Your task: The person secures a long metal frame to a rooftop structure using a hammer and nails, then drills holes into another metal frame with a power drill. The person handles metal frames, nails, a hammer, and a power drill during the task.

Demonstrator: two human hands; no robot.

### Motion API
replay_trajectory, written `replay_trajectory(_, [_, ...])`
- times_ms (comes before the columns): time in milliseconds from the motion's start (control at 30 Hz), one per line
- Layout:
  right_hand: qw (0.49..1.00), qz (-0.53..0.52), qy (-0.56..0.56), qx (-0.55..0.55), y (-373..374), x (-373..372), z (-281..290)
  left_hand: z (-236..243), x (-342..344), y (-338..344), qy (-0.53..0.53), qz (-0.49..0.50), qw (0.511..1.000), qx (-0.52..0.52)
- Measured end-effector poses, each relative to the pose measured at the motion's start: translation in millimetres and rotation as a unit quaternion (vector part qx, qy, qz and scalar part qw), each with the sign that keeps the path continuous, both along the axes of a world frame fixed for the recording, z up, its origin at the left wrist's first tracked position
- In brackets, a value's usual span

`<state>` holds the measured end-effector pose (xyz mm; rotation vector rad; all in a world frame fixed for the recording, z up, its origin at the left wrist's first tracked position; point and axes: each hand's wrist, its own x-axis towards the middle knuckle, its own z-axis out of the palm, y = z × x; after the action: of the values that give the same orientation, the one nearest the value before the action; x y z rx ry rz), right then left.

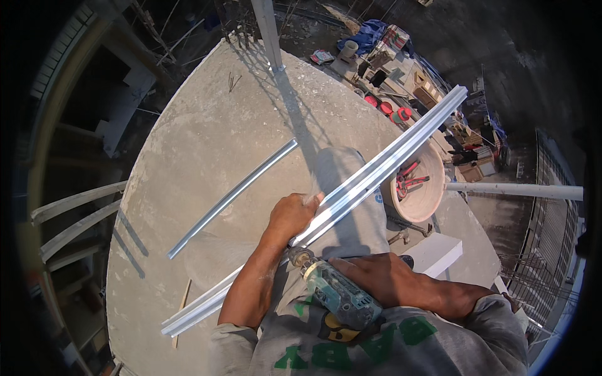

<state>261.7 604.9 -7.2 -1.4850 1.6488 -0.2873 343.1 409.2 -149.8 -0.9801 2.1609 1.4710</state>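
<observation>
A long silvery metal channel (pixel 389 161) runs diagonally across my front, from lower left to upper right. My left hand (pixel 295 216) is closed on its near edge around the middle. In my right hand (pixel 367 276) is a teal cordless drill (pixel 342 294), held close to my shirt. Its chuck (pixel 301 255) points at the channel just below my left hand; the bit tip is hard to make out, so I cannot tell if it touches. The drill's grip is mostly hidden behind its body. A shorter metal strip (pixel 232 198) lies on the concrete to the left.
A round pale tub (pixel 426 194) holding red-handled tools (pixel 411 182) stands at the right, with hammers (pixel 407 233) beside it. Nearby lies a white block (pixel 442 254). A metal post (pixel 268 34) rises at the slab's far edge. The concrete slab (pixel 188 144) drops away at its left edge.
</observation>
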Motion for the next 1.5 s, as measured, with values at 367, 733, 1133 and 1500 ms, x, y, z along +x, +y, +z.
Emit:
replay_trajectory(367, [0.96,-0.13,-0.222,-0.114,35.6,-38.1,-6.6,-12.7,-4.2,-21.1,0.045,-0.019,0.998,0.045])
replay_trajectory(733, [0.967,-0.208,-0.146,-0.008,69.1,-43.1,-30.1,-7.2,19.5,-33.5,0.026,0.001,0.995,0.094])
replay_trajectory(1133, [0.902,-0.329,-0.273,-0.055,73.1,-45.7,-39.3,-9.2,50.3,-50.5,0.017,0.07,0.985,0.155])
replay_trajectory(1500, [0.779,-0.507,-0.365,-0.054,82.2,-56.4,-53.2,26.4,67.7,5.2,0.004,-0.003,0.987,-0.163])
